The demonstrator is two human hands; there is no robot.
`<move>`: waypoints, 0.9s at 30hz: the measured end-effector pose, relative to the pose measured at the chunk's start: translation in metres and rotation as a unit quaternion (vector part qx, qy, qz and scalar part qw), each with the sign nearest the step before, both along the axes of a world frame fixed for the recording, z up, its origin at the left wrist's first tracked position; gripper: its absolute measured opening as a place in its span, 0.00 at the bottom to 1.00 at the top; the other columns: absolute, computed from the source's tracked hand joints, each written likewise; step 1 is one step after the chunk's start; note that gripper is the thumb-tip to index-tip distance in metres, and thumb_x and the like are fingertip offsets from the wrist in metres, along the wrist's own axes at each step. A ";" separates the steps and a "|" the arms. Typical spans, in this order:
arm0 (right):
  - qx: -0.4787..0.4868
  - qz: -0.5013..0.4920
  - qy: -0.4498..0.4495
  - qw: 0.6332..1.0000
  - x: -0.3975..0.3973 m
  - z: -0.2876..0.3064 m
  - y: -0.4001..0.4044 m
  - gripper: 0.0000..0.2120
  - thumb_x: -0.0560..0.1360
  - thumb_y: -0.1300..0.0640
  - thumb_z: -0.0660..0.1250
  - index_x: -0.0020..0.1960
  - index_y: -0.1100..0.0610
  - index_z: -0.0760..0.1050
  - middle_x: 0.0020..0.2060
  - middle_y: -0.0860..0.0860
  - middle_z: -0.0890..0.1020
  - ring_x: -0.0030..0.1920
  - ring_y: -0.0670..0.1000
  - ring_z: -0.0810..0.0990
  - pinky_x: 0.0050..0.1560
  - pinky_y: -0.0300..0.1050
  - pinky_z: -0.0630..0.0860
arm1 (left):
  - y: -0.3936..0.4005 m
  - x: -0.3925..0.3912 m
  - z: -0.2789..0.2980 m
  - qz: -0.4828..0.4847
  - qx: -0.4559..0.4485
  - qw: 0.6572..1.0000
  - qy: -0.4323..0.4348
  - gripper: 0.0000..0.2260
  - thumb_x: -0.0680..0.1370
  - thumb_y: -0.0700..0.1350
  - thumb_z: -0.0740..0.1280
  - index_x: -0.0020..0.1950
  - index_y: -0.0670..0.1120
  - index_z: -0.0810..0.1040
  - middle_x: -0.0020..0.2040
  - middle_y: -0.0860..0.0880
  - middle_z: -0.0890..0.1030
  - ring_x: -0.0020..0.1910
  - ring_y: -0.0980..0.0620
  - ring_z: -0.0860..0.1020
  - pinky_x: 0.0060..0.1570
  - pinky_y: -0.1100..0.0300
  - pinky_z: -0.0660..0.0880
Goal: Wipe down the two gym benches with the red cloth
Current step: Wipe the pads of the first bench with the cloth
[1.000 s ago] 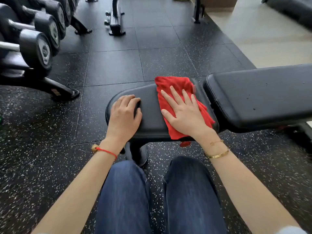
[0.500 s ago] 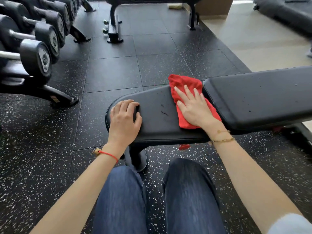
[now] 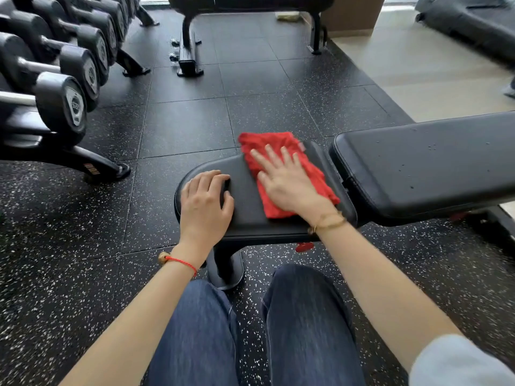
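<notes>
While the right hand (image 3: 289, 185) pressed flat, fingers spread, on the red cloth (image 3: 281, 174) at frame centre, the left hand (image 3: 204, 201) rested loosely curled on the bench seat (image 3: 248, 215), its fingertips hidden.

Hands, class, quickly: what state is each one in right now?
Left hand: open, fingers loosely curled, resting on the bench seat pad.
Right hand: open, flat, pressing the red cloth.

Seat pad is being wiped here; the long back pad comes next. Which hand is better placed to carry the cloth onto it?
Right. The right hand lies flat on the red cloth, beside the back pad. The left hand rests on the seat pad at its far end from that pad.
</notes>
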State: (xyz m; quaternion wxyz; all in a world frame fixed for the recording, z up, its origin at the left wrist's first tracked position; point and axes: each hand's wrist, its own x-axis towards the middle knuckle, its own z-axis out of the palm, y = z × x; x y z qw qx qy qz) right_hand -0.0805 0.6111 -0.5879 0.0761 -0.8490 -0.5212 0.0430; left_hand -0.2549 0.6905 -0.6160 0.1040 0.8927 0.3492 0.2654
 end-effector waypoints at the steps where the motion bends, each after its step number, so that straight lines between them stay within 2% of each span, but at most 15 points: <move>1: 0.017 0.031 -0.005 0.999 -0.015 -0.003 -0.009 0.26 0.83 0.48 0.50 0.79 0.43 0.47 0.80 0.51 0.49 0.79 0.59 0.46 0.77 0.56 0.39 | 0.000 0.000 0.000 0.000 -0.002 1.000 -0.003 0.15 0.76 0.45 0.63 0.62 0.46 0.77 0.64 0.48 0.78 0.65 0.44 0.73 0.68 0.48 0.66; 4: 0.047 0.063 -0.005 0.997 -0.025 -0.009 -0.046 0.26 0.82 0.48 0.52 0.79 0.42 0.49 0.79 0.49 0.52 0.79 0.56 0.48 0.77 0.53 0.41 | 0.001 -0.003 0.000 -0.006 -0.006 1.000 -0.012 0.15 0.76 0.44 0.63 0.62 0.45 0.78 0.64 0.47 0.78 0.65 0.44 0.73 0.69 0.48 0.66; 7: 0.029 -0.009 -0.001 1.000 0.012 -0.009 -0.058 0.26 0.82 0.49 0.52 0.79 0.42 0.49 0.79 0.50 0.52 0.79 0.57 0.49 0.77 0.55 0.43 | 0.002 -0.003 0.000 -0.008 -0.008 1.000 -0.015 0.15 0.77 0.43 0.65 0.63 0.45 0.78 0.65 0.47 0.78 0.66 0.45 0.73 0.70 0.48 0.66; 11: -0.005 -0.107 0.030 0.994 0.050 -0.001 -0.020 0.26 0.83 0.48 0.49 0.79 0.42 0.46 0.80 0.51 0.47 0.79 0.60 0.45 0.77 0.58 0.40 | -0.001 -0.002 0.001 0.001 -0.016 1.000 -0.015 0.14 0.76 0.43 0.65 0.61 0.45 0.78 0.64 0.48 0.78 0.65 0.45 0.73 0.69 0.48 0.65; 13: -0.014 -0.098 0.028 0.995 0.044 0.002 -0.001 0.26 0.83 0.47 0.48 0.79 0.41 0.45 0.80 0.50 0.46 0.79 0.60 0.44 0.77 0.59 0.39 | -0.002 -0.001 0.002 0.003 -0.017 1.000 -0.014 0.13 0.76 0.43 0.65 0.61 0.46 0.78 0.63 0.48 0.78 0.65 0.45 0.73 0.69 0.48 0.65; 15: -0.013 -0.048 0.013 0.999 0.025 0.001 -0.001 0.26 0.83 0.47 0.49 0.79 0.41 0.45 0.80 0.50 0.46 0.79 0.60 0.44 0.77 0.58 0.38 | -0.001 -0.001 0.002 0.006 -0.017 1.000 -0.016 0.13 0.76 0.43 0.65 0.61 0.46 0.78 0.63 0.49 0.78 0.65 0.46 0.73 0.69 0.49 0.65; 19: 0.034 0.059 -0.007 0.998 -0.011 -0.006 -0.055 0.26 0.81 0.48 0.50 0.78 0.41 0.49 0.79 0.49 0.52 0.79 0.58 0.48 0.78 0.55 0.42 | 0.000 -0.003 0.000 0.002 -0.017 1.000 -0.019 0.14 0.76 0.42 0.65 0.62 0.46 0.78 0.64 0.48 0.78 0.66 0.46 0.73 0.70 0.49 0.65; 22: 0.027 0.027 0.013 0.999 0.009 -0.005 -0.075 0.26 0.82 0.49 0.52 0.78 0.41 0.51 0.79 0.48 0.54 0.79 0.56 0.50 0.78 0.53 0.43 | 0.000 -0.002 -0.002 -0.004 -0.010 1.000 -0.016 0.15 0.77 0.42 0.65 0.63 0.45 0.78 0.65 0.48 0.78 0.66 0.45 0.73 0.70 0.48 0.65; 27: -0.011 -0.066 0.016 0.998 0.023 0.004 -0.015 0.26 0.83 0.48 0.49 0.79 0.42 0.46 0.80 0.50 0.47 0.79 0.60 0.45 0.77 0.58 0.39 | -0.002 0.000 0.000 0.010 -0.006 1.000 -0.016 0.14 0.76 0.44 0.64 0.61 0.45 0.78 0.63 0.48 0.78 0.65 0.45 0.73 0.69 0.48 0.65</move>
